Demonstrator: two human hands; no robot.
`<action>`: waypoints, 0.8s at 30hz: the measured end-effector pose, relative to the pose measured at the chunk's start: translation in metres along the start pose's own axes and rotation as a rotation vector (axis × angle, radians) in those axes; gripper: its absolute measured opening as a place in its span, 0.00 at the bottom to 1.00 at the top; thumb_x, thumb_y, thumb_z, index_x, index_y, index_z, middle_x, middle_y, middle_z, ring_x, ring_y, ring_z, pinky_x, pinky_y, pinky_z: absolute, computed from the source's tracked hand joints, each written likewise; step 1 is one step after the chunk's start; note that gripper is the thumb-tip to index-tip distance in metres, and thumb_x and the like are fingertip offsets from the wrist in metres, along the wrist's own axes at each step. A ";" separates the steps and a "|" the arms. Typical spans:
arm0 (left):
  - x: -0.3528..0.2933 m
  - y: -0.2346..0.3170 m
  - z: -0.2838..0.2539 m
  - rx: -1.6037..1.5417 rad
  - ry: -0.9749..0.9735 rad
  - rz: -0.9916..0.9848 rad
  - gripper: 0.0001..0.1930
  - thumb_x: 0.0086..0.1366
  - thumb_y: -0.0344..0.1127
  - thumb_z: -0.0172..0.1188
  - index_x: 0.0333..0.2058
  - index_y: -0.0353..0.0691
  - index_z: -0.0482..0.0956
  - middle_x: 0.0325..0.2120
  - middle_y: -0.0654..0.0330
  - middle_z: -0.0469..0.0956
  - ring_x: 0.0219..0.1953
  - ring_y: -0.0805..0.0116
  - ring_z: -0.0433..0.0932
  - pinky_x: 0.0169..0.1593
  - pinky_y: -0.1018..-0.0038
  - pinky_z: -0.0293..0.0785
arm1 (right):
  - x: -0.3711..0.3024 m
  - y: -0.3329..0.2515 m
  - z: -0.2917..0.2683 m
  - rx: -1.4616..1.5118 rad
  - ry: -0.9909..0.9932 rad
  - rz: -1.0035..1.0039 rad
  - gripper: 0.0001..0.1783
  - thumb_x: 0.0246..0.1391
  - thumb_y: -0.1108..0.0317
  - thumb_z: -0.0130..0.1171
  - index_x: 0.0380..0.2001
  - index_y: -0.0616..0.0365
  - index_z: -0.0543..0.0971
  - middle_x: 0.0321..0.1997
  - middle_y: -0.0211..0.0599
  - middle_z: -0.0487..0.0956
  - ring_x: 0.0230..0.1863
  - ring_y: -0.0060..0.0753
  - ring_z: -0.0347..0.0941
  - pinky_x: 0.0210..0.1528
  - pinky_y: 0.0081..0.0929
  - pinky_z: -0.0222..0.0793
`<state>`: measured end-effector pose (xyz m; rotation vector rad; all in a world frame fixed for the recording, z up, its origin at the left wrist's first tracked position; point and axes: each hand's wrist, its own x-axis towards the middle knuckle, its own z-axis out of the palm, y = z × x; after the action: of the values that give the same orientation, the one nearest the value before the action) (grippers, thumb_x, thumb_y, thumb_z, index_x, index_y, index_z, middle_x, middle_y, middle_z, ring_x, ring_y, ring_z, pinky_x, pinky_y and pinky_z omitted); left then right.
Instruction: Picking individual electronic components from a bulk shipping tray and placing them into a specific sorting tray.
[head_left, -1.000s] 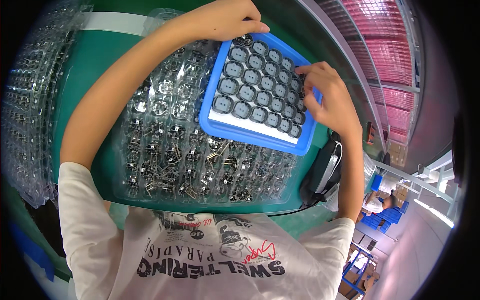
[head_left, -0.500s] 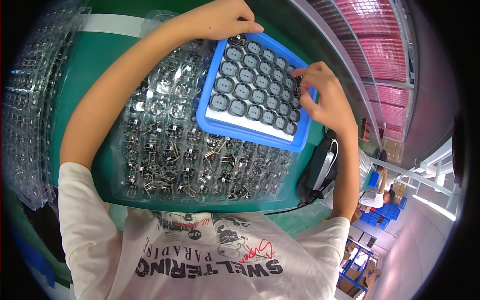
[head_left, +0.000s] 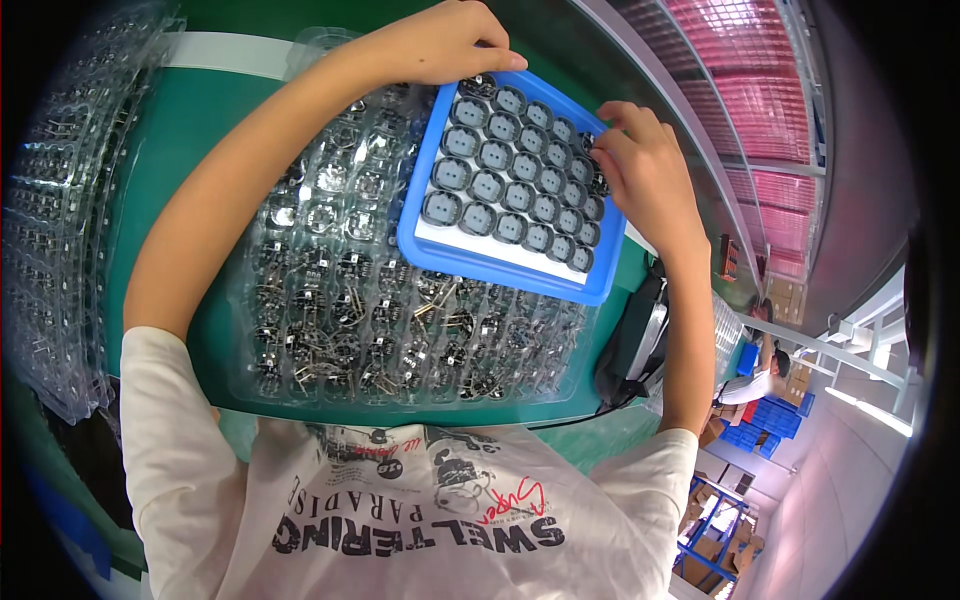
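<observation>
A shallow blue tray (head_left: 500, 273) holds rows of grey round-cornered caps (head_left: 487, 186), each with small holes, on a white sheet. At its far left corner my left hand (head_left: 455, 45) is closed, thumb and finger pinching at the rim; its other fingers are curled. My right hand (head_left: 645, 165) reaches over the tray's right edge. Thumb and forefinger close on a small black component (head_left: 588, 141) at the right end of the rows; the fingers partly cover it. Another black component (head_left: 477, 86) sits in the corner beside my left hand.
Under and in front of the blue tray lies a clear plastic blister tray (head_left: 330, 215) full of black components with metal pins. More blister trays (head_left: 60, 230) are stacked at left. A black bag-like object (head_left: 635, 345) lies at right on the green table (head_left: 215, 120). Another person (head_left: 750, 385) works farther off.
My right hand has shifted slightly up and its fingers have drawn in around a black component, which now shows more plainly. My left hand and the blue tray have barely moved.
</observation>
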<state>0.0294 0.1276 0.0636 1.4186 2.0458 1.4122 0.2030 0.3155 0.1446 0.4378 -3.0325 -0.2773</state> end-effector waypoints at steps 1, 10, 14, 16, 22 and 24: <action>0.000 0.001 0.000 -0.004 -0.003 -0.012 0.15 0.60 0.38 0.57 0.28 0.28 0.79 0.21 0.43 0.77 0.24 0.55 0.78 0.32 0.65 0.71 | 0.001 -0.001 -0.001 -0.035 -0.017 -0.002 0.04 0.44 0.75 0.61 0.26 0.62 0.77 0.45 0.35 0.74 0.43 0.39 0.70 0.44 0.35 0.65; -0.001 0.003 -0.001 -0.044 0.016 -0.011 0.15 0.60 0.38 0.58 0.28 0.28 0.79 0.21 0.44 0.78 0.25 0.57 0.78 0.32 0.65 0.71 | 0.007 -0.010 -0.004 -0.156 -0.061 -0.027 0.04 0.43 0.75 0.62 0.25 0.60 0.77 0.44 0.34 0.74 0.44 0.37 0.69 0.44 0.33 0.63; -0.001 0.004 -0.003 -0.007 -0.006 -0.031 0.15 0.60 0.38 0.58 0.28 0.28 0.80 0.22 0.45 0.78 0.25 0.57 0.79 0.33 0.66 0.72 | 0.006 -0.008 -0.003 -0.161 -0.054 -0.028 0.04 0.43 0.75 0.62 0.25 0.61 0.77 0.43 0.34 0.74 0.44 0.37 0.69 0.44 0.34 0.64; -0.002 0.006 -0.003 -0.016 0.003 -0.022 0.14 0.60 0.37 0.57 0.28 0.28 0.79 0.22 0.45 0.79 0.25 0.58 0.79 0.33 0.66 0.72 | 0.005 -0.008 0.000 -0.139 -0.064 -0.031 0.04 0.43 0.75 0.62 0.25 0.61 0.77 0.43 0.36 0.73 0.45 0.38 0.69 0.45 0.34 0.64; -0.001 0.000 0.000 -0.167 0.153 -0.011 0.11 0.61 0.31 0.52 0.38 0.30 0.76 0.25 0.50 0.78 0.27 0.64 0.78 0.33 0.70 0.72 | -0.001 0.000 0.009 0.067 0.011 0.007 0.05 0.45 0.75 0.61 0.27 0.63 0.78 0.44 0.39 0.74 0.45 0.41 0.70 0.46 0.34 0.65; 0.003 0.000 -0.001 -0.196 0.216 -0.084 0.13 0.61 0.28 0.49 0.44 0.32 0.74 0.28 0.52 0.79 0.28 0.66 0.77 0.34 0.71 0.72 | -0.001 0.011 0.003 0.171 0.060 0.035 0.05 0.47 0.74 0.61 0.29 0.63 0.78 0.42 0.38 0.75 0.43 0.38 0.72 0.45 0.31 0.66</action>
<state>0.0276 0.1294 0.0650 1.1317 1.9974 1.7405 0.2008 0.3269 0.1440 0.3948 -3.0132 -0.0030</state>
